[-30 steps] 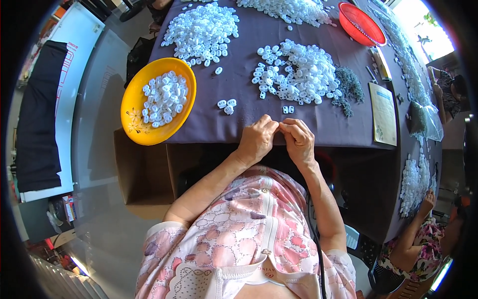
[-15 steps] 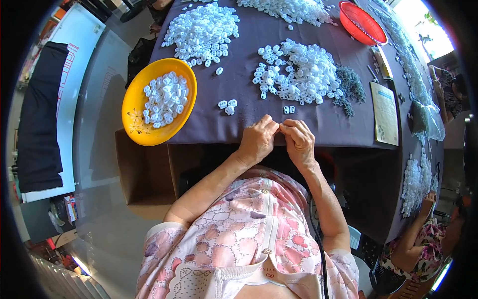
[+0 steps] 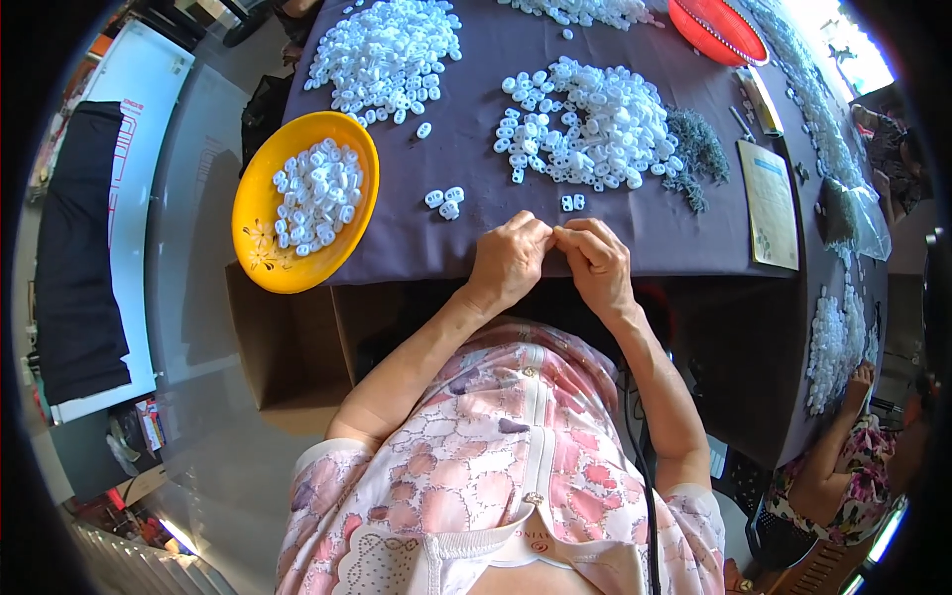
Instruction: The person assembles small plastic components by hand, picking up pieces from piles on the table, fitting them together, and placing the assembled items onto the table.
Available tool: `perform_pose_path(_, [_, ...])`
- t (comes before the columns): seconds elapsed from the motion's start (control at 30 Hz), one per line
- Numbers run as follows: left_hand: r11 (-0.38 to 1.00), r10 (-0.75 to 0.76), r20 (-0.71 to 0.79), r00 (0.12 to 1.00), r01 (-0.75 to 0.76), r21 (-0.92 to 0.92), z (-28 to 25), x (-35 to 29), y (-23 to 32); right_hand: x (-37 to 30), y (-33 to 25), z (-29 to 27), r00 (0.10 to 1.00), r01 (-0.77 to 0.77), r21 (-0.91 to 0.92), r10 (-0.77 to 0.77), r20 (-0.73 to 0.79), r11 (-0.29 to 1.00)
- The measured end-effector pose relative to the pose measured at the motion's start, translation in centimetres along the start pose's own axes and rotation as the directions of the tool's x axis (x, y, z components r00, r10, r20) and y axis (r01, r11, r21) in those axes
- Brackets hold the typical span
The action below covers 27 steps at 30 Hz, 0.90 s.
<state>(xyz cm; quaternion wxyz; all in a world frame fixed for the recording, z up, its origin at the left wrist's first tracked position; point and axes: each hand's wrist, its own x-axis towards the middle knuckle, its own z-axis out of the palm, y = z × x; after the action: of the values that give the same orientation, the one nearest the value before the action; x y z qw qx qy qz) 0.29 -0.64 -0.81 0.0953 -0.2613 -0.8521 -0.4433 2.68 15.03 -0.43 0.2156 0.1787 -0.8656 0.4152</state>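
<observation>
My left hand (image 3: 509, 262) and my right hand (image 3: 599, 262) meet at the table's near edge, fingertips together. Both are closed in a pinch, and whatever is between the fingers is hidden or too small to make out. Just beyond them lie two small white plastic pieces with dark holes (image 3: 572, 203), side by side. Three loose white pieces (image 3: 446, 202) sit to the left. Farther out spreads a heap of the same white oval pieces (image 3: 620, 124), with a tangled grey-green pile of tiny parts (image 3: 697, 154) against its right side.
A yellow bowl (image 3: 260, 213) holding white pieces overhangs the table's left corner. Another white heap (image 3: 382, 59) lies beyond it. At right are a yellowish booklet (image 3: 768, 203) and a red basket (image 3: 709, 35). A co-worker's arm (image 3: 843, 421) reaches to the table's right side.
The view has shifted slightly, so the table's things appear a little higher and farther left. My hands stay pinched together at the edge, with little visible change.
</observation>
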Motion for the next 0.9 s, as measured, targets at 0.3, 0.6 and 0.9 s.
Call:
perform_pose_path(0.3, [0.913, -0.278, 0.159, 0.947, 0.312, -0.263, -1.4, 0.9, 0.3, -0.5, -0.8, 0.3, 0.99, -0.137, 0.053, 0.138, -0.015, 0.989])
perform_pose_path(0.6, [0.896, -0.296, 0.192, 0.936, 0.342, -0.284, -1.6, 1.1, 0.4, -0.5, -1.0, 0.2, 0.988, -0.154, 0.062, 0.155, -0.015, 0.986])
perform_pose_path(0.9, [0.866, -0.333, 0.182, 0.925, 0.376, -0.33, -1.6, 1.1, 0.6, -0.5, -1.3, 0.6, 0.989, -0.122, 0.064, 0.127, -0.078, 0.99])
